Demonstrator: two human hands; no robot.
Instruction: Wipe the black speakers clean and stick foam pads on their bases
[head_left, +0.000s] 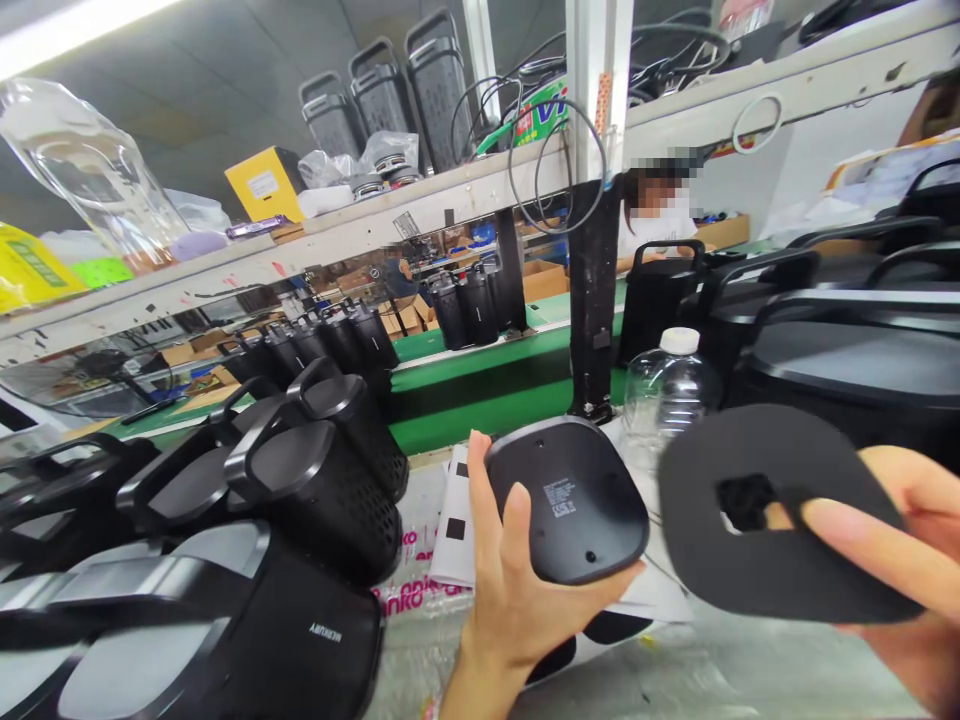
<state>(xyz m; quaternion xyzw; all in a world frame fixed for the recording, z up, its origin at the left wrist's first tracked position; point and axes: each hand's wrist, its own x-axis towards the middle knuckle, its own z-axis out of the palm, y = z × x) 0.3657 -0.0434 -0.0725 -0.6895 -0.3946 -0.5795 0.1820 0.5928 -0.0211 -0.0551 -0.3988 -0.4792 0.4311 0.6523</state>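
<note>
My left hand (510,590) grips a black rounded-square device (592,490) whose face, with small printed text and screw holes, is turned to me. It looks like the base of a speaker; the body behind is hidden. In my right hand (900,560) is a flat black foam-like pad (720,570) with a squarish cutout, pinched at its right side between thumb and fingers. The pad is held to the right of the device, apart from it. Below my left hand lies a white backing sheet (660,595) with black rounded pads (615,627) on it.
Black handled speakers (315,490) crowd the left, and more speakers (855,350) stand at the right. A clear bottle (667,390) with a white cap is behind the pad. Beyond the black post (592,300) runs a green conveyor (480,400); a person (660,215) is at the back.
</note>
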